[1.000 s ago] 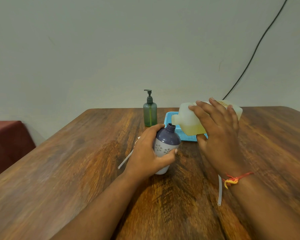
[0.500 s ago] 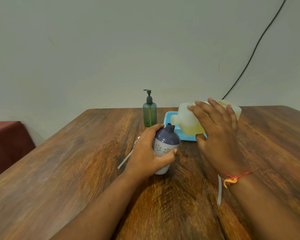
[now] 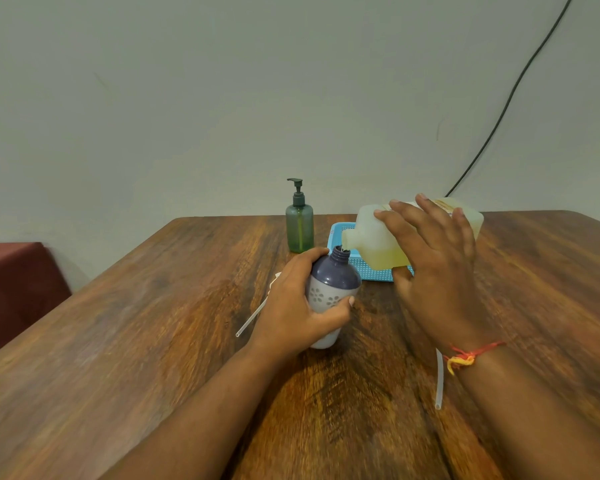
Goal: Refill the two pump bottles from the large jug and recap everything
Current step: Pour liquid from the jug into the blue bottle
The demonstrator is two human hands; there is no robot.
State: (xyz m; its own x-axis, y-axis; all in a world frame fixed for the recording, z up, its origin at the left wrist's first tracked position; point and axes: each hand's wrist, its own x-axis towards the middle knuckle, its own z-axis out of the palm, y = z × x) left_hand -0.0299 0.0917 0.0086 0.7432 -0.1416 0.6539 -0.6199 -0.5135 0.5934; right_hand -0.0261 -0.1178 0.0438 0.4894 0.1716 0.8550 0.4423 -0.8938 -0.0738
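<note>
On the table (image 3: 146, 327), just in front of the blue basket (image 3: 374, 274), the jug (image 3: 371, 233) is tipping lower than a moment ago, its spout now meeting the open neck of the purple bottle (image 3: 333, 282), so pouring is probably beginning. The right hand (image 3: 437, 271) is gripping the jug, fingers spread over its side. The left hand (image 3: 291, 310) is curling its fingers round the purple bottle, tilting it spoutward. Left of the basket, the green bottle (image 3: 299, 226) is standing capped, as before
</note>
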